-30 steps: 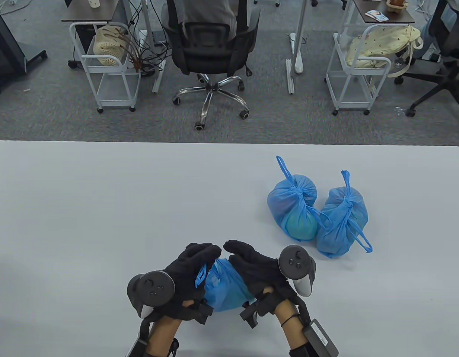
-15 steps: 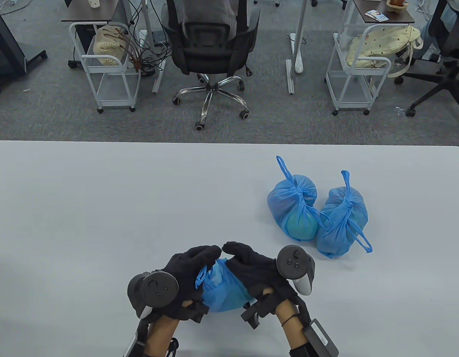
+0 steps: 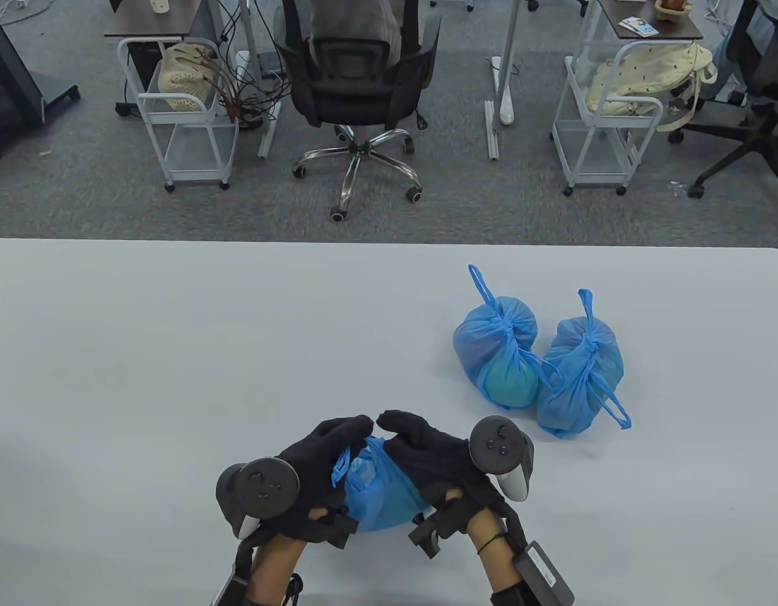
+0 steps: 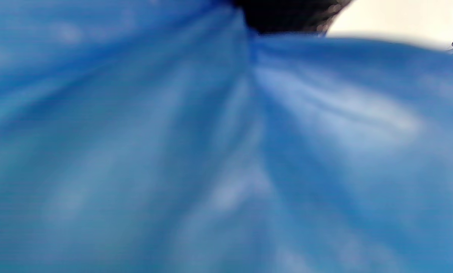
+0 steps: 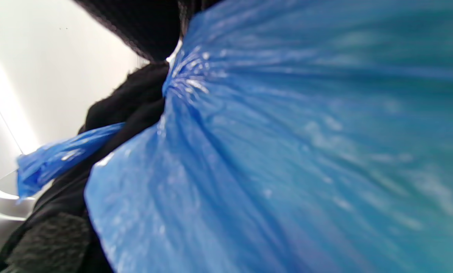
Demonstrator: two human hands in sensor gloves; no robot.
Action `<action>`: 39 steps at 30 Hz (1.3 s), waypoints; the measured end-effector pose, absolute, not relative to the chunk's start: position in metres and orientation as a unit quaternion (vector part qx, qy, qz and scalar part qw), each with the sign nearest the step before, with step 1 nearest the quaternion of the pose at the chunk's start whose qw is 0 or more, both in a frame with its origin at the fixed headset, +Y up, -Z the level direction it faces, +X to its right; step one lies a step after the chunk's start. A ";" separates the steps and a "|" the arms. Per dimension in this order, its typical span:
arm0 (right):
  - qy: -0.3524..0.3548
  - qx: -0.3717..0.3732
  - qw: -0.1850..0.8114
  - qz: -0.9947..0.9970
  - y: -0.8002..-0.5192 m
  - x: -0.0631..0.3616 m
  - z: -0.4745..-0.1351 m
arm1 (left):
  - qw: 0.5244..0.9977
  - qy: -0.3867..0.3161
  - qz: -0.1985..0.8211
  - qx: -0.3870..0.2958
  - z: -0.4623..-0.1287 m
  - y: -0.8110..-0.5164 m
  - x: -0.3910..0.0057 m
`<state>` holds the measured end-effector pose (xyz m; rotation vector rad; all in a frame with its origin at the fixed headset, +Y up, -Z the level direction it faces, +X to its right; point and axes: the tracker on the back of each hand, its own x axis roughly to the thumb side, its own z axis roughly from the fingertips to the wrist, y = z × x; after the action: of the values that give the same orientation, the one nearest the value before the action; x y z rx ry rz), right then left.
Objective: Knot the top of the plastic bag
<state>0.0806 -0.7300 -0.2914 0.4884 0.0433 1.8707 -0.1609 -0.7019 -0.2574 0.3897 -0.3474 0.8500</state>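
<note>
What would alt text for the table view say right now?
Two black-gloved hands, left hand and right hand, grip the gathered top of a crinkled blue plastic bag at the near edge of a white table. Two already knotted blue plastic bags lie touching, farther back on the right.

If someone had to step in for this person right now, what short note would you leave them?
Left hand: fingers curled over the top of the blue bag, a handle loop sticking out beside it.
Right hand: also curled on the bag's gathered top, fingertips meeting the left's.
The bag sits on the table near the front edge, between both hands.
Done: two tied bags lie at right, touching.
Left: whether this knot is formed is hidden; finish it, tighten, let go.
</note>
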 end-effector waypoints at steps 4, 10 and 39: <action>0.023 0.204 0.581 0.788 -0.731 0.080 -0.291 | 0.879 -0.169 0.401 0.195 -0.257 -0.701 -0.161; 0.022 0.168 0.597 0.784 -0.735 0.083 -0.292 | 0.865 -0.186 0.426 0.189 -0.255 -0.703 -0.160; -0.263 0.143 0.497 0.815 -0.703 0.105 -0.275 | 0.782 -0.103 0.612 0.056 -0.272 -0.728 -0.179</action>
<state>0.1050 -0.7026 -0.2753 0.3459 -0.6359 1.9736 -0.1788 -0.7281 -0.2719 0.1214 -0.2224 1.3208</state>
